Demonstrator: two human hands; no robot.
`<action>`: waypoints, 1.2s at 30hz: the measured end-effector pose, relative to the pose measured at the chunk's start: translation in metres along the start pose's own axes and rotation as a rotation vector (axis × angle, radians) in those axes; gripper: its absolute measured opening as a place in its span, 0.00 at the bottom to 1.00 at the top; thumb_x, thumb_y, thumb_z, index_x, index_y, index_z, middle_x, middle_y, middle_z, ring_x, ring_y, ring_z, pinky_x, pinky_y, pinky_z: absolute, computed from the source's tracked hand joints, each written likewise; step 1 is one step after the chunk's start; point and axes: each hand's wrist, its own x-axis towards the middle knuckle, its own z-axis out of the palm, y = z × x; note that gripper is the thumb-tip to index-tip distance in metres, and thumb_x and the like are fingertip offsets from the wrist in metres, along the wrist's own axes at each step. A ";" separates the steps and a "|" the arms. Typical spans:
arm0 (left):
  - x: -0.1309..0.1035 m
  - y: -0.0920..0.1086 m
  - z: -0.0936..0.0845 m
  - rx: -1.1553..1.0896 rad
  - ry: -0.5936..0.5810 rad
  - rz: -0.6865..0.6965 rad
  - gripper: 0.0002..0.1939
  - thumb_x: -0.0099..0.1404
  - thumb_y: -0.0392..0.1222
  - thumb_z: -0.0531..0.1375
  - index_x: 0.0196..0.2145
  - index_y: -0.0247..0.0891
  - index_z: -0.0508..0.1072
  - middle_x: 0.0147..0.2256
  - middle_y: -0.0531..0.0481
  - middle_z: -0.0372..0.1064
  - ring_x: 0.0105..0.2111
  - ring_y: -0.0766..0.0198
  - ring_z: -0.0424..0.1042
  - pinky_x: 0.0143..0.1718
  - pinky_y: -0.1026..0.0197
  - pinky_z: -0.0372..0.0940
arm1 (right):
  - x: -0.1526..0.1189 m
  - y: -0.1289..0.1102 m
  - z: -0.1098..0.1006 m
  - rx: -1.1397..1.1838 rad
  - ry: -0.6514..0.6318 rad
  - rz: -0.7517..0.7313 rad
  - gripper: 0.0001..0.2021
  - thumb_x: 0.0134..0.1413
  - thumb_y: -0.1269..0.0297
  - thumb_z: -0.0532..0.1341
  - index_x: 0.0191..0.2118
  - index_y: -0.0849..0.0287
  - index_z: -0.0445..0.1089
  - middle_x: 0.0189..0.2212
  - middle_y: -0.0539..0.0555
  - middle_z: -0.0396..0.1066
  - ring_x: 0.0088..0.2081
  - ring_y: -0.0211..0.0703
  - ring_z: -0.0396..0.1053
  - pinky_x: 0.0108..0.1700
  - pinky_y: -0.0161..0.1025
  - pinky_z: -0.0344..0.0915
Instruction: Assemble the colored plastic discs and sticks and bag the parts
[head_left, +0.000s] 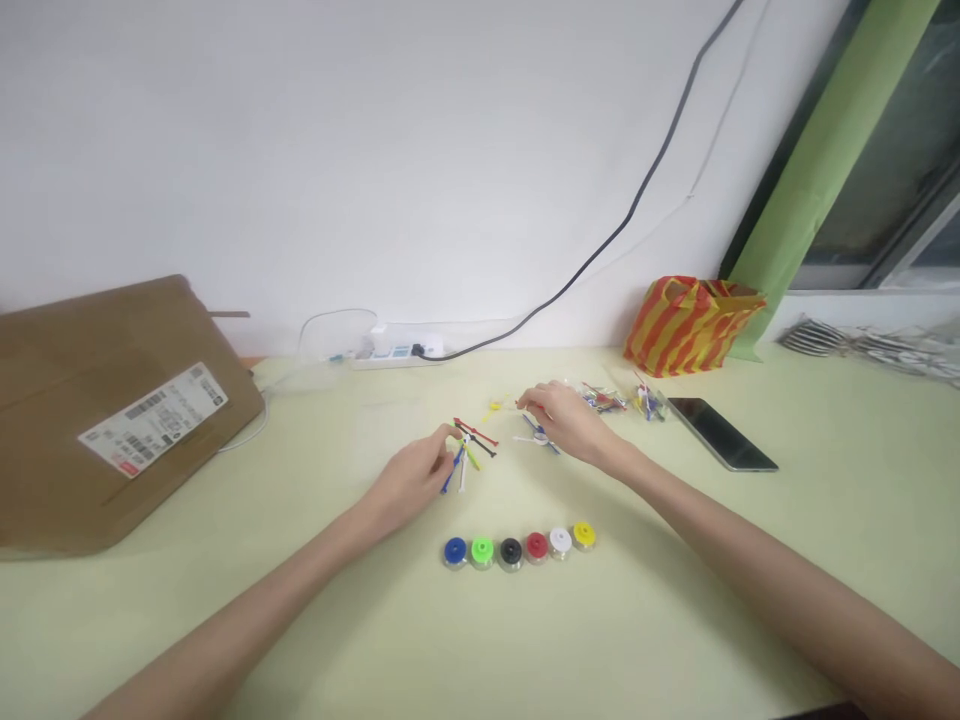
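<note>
My left hand (420, 472) is at a fan of thin coloured sticks (474, 440), red, black, blue, white and yellow-green, its fingers closed around their near ends. To the right, my right hand (564, 415) has its fingertips pinched together, with a bit of red at them, above a small group of blue and white pieces (540, 435). A small yellow piece (495, 407) lies between the hands. Nearer to me stands a row of small round pots with coloured lids: blue (455, 551), green (482, 550), black (511, 551), red (537, 546), white (560, 541) and yellow (584, 534).
Bagged coloured sticks (602, 398) lie behind my right hand, near a phone (724, 435). A striped bag (682, 325) stands at the back right. At left is a cardboard box (112, 400). A power strip (397, 352) with a black cable sits by the wall.
</note>
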 end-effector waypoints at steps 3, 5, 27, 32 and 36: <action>0.002 0.000 0.003 -0.050 -0.035 0.037 0.16 0.74 0.46 0.44 0.52 0.41 0.65 0.29 0.53 0.65 0.28 0.61 0.65 0.30 0.61 0.56 | -0.015 0.014 0.003 0.050 0.009 0.017 0.14 0.67 0.73 0.52 0.45 0.58 0.75 0.42 0.58 0.76 0.46 0.48 0.70 0.48 0.41 0.61; 0.007 0.001 0.005 -0.074 -0.028 0.048 0.17 0.74 0.46 0.43 0.52 0.41 0.65 0.29 0.53 0.65 0.28 0.62 0.65 0.31 0.61 0.57 | -0.023 0.020 0.005 0.105 0.034 0.032 0.13 0.67 0.73 0.52 0.46 0.58 0.74 0.43 0.57 0.76 0.45 0.46 0.71 0.48 0.40 0.62; -0.008 0.008 0.006 0.268 -0.019 0.239 0.38 0.54 0.19 0.46 0.61 0.39 0.64 0.57 0.42 0.68 0.57 0.54 0.65 0.58 0.50 0.60 | -0.011 -0.004 0.016 -0.176 0.099 -0.046 0.20 0.65 0.74 0.55 0.60 0.56 0.68 0.53 0.59 0.71 0.56 0.49 0.65 0.55 0.44 0.61; -0.009 0.006 0.007 0.300 0.009 0.223 0.36 0.54 0.20 0.47 0.59 0.39 0.65 0.56 0.42 0.69 0.57 0.53 0.65 0.58 0.49 0.59 | 0.054 -0.012 0.026 -0.149 -0.121 -0.114 0.19 0.56 0.76 0.64 0.53 0.56 0.75 0.49 0.58 0.76 0.52 0.48 0.71 0.51 0.40 0.64; -0.010 0.006 0.006 0.323 0.067 0.236 0.31 0.60 0.23 0.48 0.60 0.37 0.64 0.56 0.40 0.67 0.57 0.51 0.64 0.58 0.48 0.59 | 0.071 -0.027 0.034 -0.105 -0.126 -0.093 0.10 0.51 0.80 0.64 0.37 0.60 0.78 0.39 0.60 0.78 0.46 0.49 0.74 0.47 0.38 0.65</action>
